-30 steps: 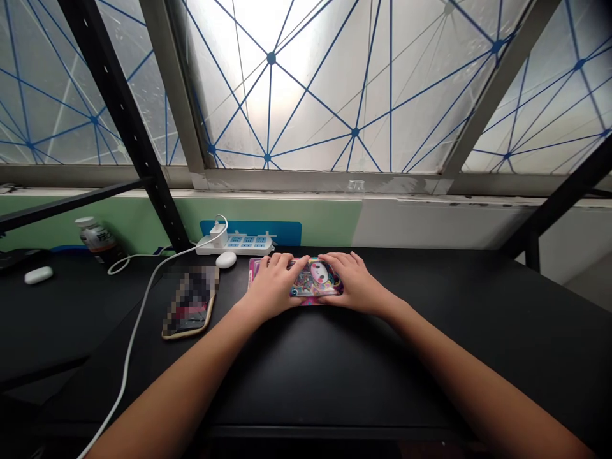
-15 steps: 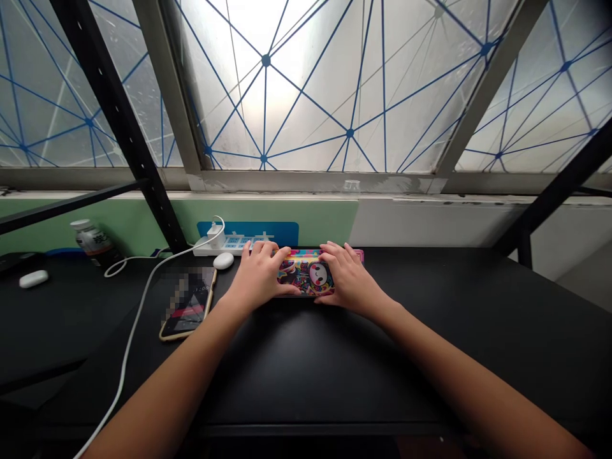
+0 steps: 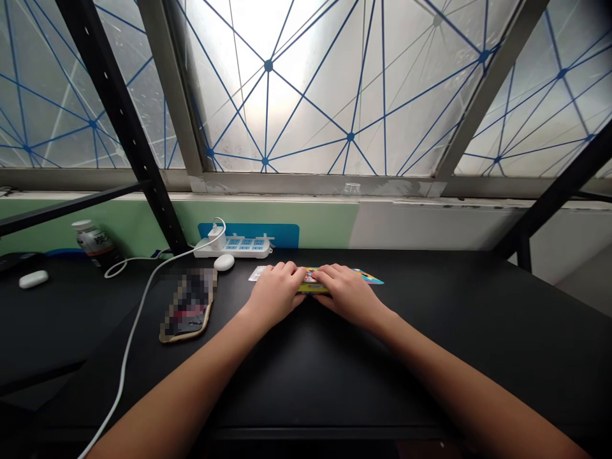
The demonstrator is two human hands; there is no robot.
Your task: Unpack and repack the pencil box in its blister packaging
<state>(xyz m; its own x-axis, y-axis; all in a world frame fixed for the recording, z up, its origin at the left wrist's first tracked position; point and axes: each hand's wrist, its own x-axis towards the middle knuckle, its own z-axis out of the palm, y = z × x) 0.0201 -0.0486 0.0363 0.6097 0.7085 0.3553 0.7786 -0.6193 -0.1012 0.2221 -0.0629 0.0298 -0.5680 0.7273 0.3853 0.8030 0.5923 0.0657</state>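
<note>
A flat, brightly coloured box [image 3: 313, 289] with a cartoon print lies low on the black desk, its narrow yellow front edge turned toward me. My left hand [image 3: 276, 290] grips its left part, fingers over the top and thumb along the front. On the right part, my right hand [image 3: 348, 288] holds it the same way, the two thumbs close together. A white printed corner [image 3: 257, 273] sticks out beyond my left fingers, and a multicoloured pointed end [image 3: 370, 276] shows past my right hand. Most of the top is covered by my fingers.
Left of my hands lie a phone [image 3: 189, 306] and a small white rounded case [image 3: 224, 262]. Behind them is a white power strip [image 3: 246, 247] with a plugged-in charger; its white cable [image 3: 125, 357] runs toward me. A bottle [image 3: 95, 245] leans farther left.
The box has come slightly nearer and tipped, so its patterned face no longer shows and its yellow edge does. Both hands moved with it, closer together, uncovering the power strip.
</note>
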